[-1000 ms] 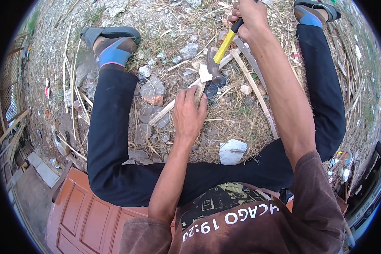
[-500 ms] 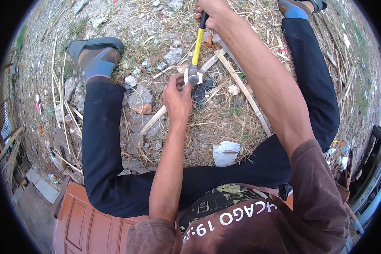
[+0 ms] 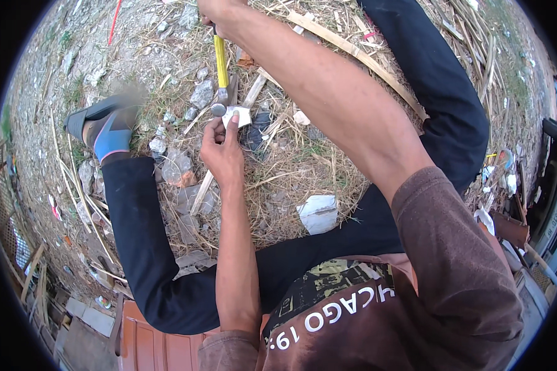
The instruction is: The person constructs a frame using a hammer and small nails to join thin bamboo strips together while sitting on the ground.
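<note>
Gripped at the far end of its handle, a hammer (image 3: 221,62) with a yellow and black handle hangs from my right hand (image 3: 221,11). Part of that hand is cut off by the top edge of the picture. The metal head is close above the fingertips of my left hand (image 3: 224,151), beside a small flat white piece (image 3: 244,116). My left thumb lies on this piece, pinching it with the fingers; its material is hard to tell. Behind it, a strip of wood (image 3: 254,91) rests on the ground.
Stones, dry grass and wood strips (image 3: 359,55) litter the ground between my legs. A white broken slab (image 3: 318,214) lies near my thigh. My left foot (image 3: 112,133) is at the left, and a brown panelled board (image 3: 161,334) is beneath me.
The view has shifted, so the ground looks displaced. The hammer head has moved from over the white piece to its left side. My left hand still pinches the piece, now showing more of it.
</note>
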Demonstrator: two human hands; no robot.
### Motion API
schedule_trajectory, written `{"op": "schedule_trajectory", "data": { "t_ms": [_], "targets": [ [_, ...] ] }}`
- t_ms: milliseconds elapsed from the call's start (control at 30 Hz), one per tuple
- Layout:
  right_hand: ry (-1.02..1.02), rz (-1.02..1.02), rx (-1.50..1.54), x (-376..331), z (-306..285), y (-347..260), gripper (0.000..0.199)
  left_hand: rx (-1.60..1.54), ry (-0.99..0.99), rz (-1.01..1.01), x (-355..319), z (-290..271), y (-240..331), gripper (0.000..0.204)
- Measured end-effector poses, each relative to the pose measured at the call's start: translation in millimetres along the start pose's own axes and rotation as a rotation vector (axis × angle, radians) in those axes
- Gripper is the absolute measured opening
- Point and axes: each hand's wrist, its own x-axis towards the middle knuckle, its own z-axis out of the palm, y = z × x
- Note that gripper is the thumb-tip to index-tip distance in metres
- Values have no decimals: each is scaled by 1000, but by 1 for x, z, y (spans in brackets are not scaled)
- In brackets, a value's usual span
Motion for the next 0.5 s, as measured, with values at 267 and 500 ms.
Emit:
{"op": "schedule_trajectory", "data": {
  "t_ms": [267, 500],
  "targets": [
    [20, 330, 315, -35, -13, -17, 31, -92, -36, 25, 2, -10, -10, 33],
    [26, 235, 323, -35, -7, 1, 33, -167, -112, -6, -2, -16, -1, 20]
  ]
}}
